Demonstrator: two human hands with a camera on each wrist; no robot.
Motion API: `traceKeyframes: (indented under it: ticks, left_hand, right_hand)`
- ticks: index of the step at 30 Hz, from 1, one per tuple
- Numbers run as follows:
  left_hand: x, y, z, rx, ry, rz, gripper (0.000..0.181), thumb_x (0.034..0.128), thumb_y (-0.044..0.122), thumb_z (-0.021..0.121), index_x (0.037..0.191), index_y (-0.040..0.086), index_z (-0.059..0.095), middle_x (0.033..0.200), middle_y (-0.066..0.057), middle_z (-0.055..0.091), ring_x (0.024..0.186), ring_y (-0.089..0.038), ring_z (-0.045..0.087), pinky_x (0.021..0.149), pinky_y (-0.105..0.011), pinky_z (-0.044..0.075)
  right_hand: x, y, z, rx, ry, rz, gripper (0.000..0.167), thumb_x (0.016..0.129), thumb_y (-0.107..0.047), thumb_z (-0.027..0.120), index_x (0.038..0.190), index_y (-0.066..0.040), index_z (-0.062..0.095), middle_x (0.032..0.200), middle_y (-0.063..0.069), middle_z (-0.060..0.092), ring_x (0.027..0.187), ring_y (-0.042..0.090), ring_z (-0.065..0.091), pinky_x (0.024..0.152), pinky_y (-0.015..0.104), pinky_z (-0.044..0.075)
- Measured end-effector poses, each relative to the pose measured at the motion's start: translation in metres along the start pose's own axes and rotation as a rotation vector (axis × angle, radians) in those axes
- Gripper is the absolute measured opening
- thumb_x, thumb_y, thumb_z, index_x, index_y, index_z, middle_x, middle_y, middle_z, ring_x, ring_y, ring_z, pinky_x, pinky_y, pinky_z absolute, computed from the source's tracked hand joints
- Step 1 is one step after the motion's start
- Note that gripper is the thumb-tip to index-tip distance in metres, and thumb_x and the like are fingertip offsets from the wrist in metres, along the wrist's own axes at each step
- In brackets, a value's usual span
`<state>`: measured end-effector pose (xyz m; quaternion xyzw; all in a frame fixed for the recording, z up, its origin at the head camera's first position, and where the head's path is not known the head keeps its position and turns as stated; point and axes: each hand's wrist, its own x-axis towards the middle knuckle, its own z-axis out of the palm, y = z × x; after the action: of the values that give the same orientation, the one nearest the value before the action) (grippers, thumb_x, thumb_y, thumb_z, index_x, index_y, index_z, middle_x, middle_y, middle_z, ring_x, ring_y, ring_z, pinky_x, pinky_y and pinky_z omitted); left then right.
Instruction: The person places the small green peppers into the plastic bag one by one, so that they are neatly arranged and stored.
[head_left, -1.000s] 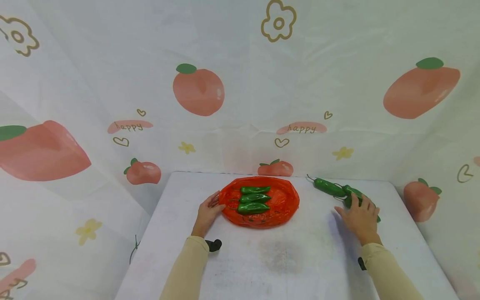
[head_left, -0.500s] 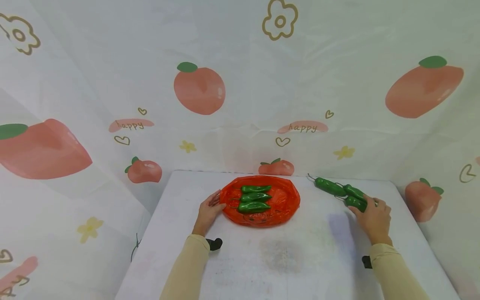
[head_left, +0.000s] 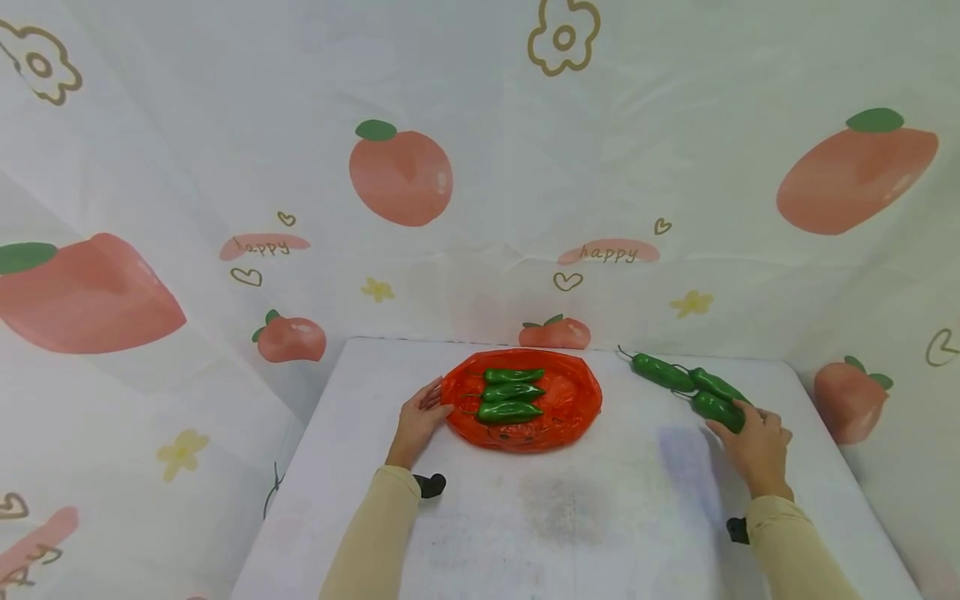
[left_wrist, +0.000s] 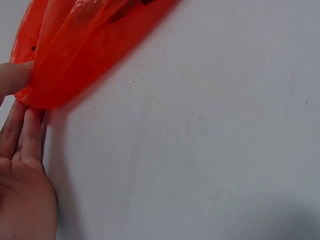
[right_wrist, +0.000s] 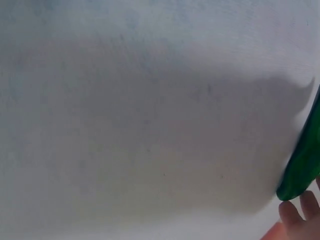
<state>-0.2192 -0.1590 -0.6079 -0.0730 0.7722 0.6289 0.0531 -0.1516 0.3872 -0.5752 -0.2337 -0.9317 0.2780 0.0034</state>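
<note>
A red plastic bag (head_left: 570, 412) lies spread open at the table's middle, its rim making an oval. Three green chili peppers (head_left: 510, 392) rest side by side inside. My left hand (head_left: 412, 427) pinches the bag's left edge, thumb inside and fingers beneath, as the left wrist view shows with the red film (left_wrist: 75, 65). At the right, my right hand (head_left: 759, 450) holds the lower end of a green chili pepper (head_left: 716, 408) between thumb and fingers. In the right wrist view only this pepper's tip (right_wrist: 300, 175) and a few fingertips show.
Two more green chili peppers, one further left (head_left: 660, 372) and one behind (head_left: 716, 385), lie against the held one on the white table (head_left: 525, 533). A patterned sheet (head_left: 480, 275) hangs around the table's back and sides. A dark green stem-like strand (head_left: 273, 487) is at the left edge.
My right hand has slid right and towards me off the top of the peppers, and now grips the nearest pepper's end. The left hand keeps its place on the bag.
</note>
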Motion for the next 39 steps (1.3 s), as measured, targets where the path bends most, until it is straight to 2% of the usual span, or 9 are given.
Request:
traceKeyframes:
  ticks: [5,12,21,26,39]
  left_hand:
    - [-0.0005,0.0022,-0.0003,-0.012,-0.004,0.004,0.059,0.0931,0.014,0.074,0.148,0.024,0.054,0.148,-0.01,0.058,0.138,-0.029,0.055,0.119,-0.047,0.044]
    - [-0.001,0.0026,-0.0007,-0.019,-0.014,0.022,0.059,0.0933,0.015,0.074,0.148,0.022,0.054,0.149,-0.011,0.057,0.139,-0.031,0.053,0.119,-0.049,0.043]
    - [-0.0006,0.0017,0.0,-0.019,-0.005,0.016,0.059,0.0924,0.012,0.074,0.147,0.023,0.055,0.148,-0.01,0.059,0.138,-0.028,0.055,0.118,-0.046,0.045]
    - [0.0002,0.0014,0.0,-0.026,-0.004,0.022,0.059,0.0925,0.013,0.074,0.147,0.023,0.055,0.148,-0.011,0.058,0.138,-0.03,0.055,0.119,-0.048,0.044]
    - [-0.0003,0.0012,0.0,0.015,-0.003,0.004,0.06,0.0943,0.016,0.073,0.15,0.024,0.052,0.149,-0.009,0.057,0.138,-0.029,0.055,0.116,-0.046,0.046]
  right_hand:
    - [-0.0013,-0.0004,-0.0001,0.027,-0.006,0.019,0.08,0.099,-0.041,0.066,0.157,-0.001,0.03,0.15,0.044,0.023,0.131,0.059,0.025,0.099,0.072,0.036]
    - [-0.0018,0.0009,0.0007,0.007,-0.019,0.017,0.076,0.099,-0.037,0.066,0.155,0.001,0.032,0.145,0.046,0.03,0.124,0.059,0.031,0.095,0.069,0.036]
    - [0.0008,0.001,0.0038,0.003,-0.057,0.025,0.063,0.099,-0.016,0.061,0.153,0.002,0.034,0.143,0.044,0.031,0.127,0.062,0.031,0.102,0.073,0.034]
    - [0.0023,0.0035,0.006,-0.021,-0.064,0.011,0.062,0.099,-0.015,0.06,0.153,0.002,0.035,0.141,0.043,0.036,0.125,0.062,0.034,0.102,0.074,0.034]
    - [-0.0048,0.0053,0.0071,0.03,-0.035,-0.066,0.059,0.097,-0.012,0.063,0.149,0.004,0.041,0.144,0.044,0.037,0.126,0.064,0.035,0.102,0.075,0.032]
